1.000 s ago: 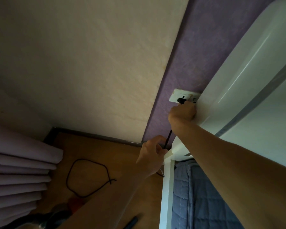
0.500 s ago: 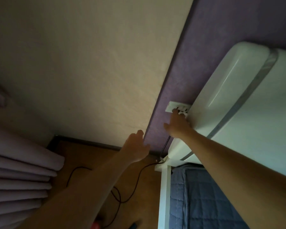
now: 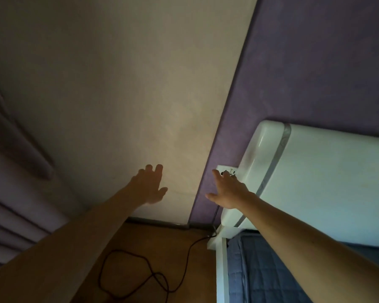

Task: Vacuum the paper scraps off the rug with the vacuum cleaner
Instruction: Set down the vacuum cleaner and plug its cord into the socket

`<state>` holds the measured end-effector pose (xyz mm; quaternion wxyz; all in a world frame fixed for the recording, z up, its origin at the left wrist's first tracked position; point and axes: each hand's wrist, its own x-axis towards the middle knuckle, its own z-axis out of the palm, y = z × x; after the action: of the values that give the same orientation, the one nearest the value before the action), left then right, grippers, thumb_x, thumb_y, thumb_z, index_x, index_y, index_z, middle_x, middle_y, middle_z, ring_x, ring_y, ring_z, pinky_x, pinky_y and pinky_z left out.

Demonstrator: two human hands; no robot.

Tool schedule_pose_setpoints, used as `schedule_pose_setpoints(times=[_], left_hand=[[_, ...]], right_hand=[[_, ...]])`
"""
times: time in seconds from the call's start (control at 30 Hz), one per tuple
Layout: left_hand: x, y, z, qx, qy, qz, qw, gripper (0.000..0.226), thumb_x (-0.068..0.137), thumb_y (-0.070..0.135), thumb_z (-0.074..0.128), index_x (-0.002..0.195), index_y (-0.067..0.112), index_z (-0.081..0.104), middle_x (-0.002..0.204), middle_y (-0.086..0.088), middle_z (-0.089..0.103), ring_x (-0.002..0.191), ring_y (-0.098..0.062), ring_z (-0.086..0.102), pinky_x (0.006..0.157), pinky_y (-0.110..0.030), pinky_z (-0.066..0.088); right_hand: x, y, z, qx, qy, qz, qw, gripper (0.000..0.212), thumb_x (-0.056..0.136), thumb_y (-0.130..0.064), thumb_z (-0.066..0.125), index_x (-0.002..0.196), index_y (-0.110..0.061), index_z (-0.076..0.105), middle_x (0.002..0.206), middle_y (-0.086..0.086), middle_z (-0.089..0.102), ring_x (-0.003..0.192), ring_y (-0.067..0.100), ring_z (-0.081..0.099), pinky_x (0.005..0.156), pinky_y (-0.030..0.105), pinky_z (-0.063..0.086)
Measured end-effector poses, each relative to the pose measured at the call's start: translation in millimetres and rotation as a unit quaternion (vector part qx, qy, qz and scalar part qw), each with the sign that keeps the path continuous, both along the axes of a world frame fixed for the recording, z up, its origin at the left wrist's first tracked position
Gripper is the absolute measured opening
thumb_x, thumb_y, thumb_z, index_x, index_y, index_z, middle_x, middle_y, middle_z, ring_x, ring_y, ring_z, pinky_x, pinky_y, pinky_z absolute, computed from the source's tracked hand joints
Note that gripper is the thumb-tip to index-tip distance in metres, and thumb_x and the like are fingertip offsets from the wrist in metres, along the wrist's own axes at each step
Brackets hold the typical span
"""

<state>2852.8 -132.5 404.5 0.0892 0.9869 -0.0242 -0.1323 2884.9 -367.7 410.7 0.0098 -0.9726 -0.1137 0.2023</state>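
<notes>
A white wall socket (image 3: 227, 171) sits on the purple wall beside a white headboard, with a dark plug in it. My right hand (image 3: 229, 190) is stretched out with straight fingers, its fingertips at the socket. From the socket a black power cord (image 3: 185, 255) drops behind the bed corner and loops over the wooden floor. My left hand (image 3: 150, 186) hovers open in front of the cream wall and holds nothing. The vacuum cleaner, the rug and the paper scraps are out of view.
A white glossy headboard (image 3: 311, 184) and a white bed frame post (image 3: 221, 272) stand at right, with a blue quilted cover (image 3: 263, 274) below. Lilac curtain folds (image 3: 11, 206) hang at left. Wooden floor (image 3: 140, 241) lies between them.
My left hand let go of the cord and rose, opening in front of the cream wall. My right hand released the plug and straightened its fingers. The view tilted upward.
</notes>
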Motion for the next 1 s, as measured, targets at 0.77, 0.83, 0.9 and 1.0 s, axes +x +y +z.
schedule_pose_setpoints(times=[0.77,0.83,0.9,1.0], left_hand=[[-211,149,182,0.085,-0.104,0.011,0.991,0.078,0.093,0.054,0.049,0.15,0.012,0.017,0.14,-0.017,0.04,0.127,-0.037,0.044,0.105,-0.049,0.041],[-225,152,190,0.088,-0.101,0.014,0.991,0.078,0.093,0.055,0.049,0.15,0.013,0.017,0.139,-0.017,0.041,0.127,-0.036,0.045,0.104,-0.049,0.041],[-237,153,196,0.104,-0.096,0.01,0.99,0.079,0.093,0.056,0.047,0.151,0.013,0.015,0.141,-0.016,0.039,0.128,-0.036,0.044,0.104,-0.049,0.042],[-251,154,203,0.12,-0.079,0.016,0.989,0.079,0.094,0.054,0.047,0.152,0.014,0.012,0.147,-0.014,0.033,0.134,-0.034,0.04,0.105,-0.047,0.04]], right_hand=[[-186,109,209,-0.009,-0.144,0.076,0.987,0.079,0.091,-0.055,0.055,0.152,-0.022,0.016,0.145,0.012,0.036,0.131,0.034,0.04,0.095,0.047,0.044],[-198,115,220,-0.008,-0.152,0.083,0.985,0.078,0.091,-0.055,0.055,0.151,-0.022,0.017,0.143,0.012,0.037,0.129,0.034,0.041,0.093,0.046,0.044],[-208,119,229,-0.009,-0.157,0.088,0.984,0.078,0.091,-0.056,0.054,0.151,-0.023,0.017,0.143,0.012,0.037,0.129,0.033,0.042,0.094,0.047,0.045],[-218,123,239,-0.015,-0.154,0.099,0.983,0.079,0.091,-0.057,0.054,0.151,-0.023,0.016,0.144,0.012,0.037,0.129,0.033,0.041,0.096,0.049,0.046]])
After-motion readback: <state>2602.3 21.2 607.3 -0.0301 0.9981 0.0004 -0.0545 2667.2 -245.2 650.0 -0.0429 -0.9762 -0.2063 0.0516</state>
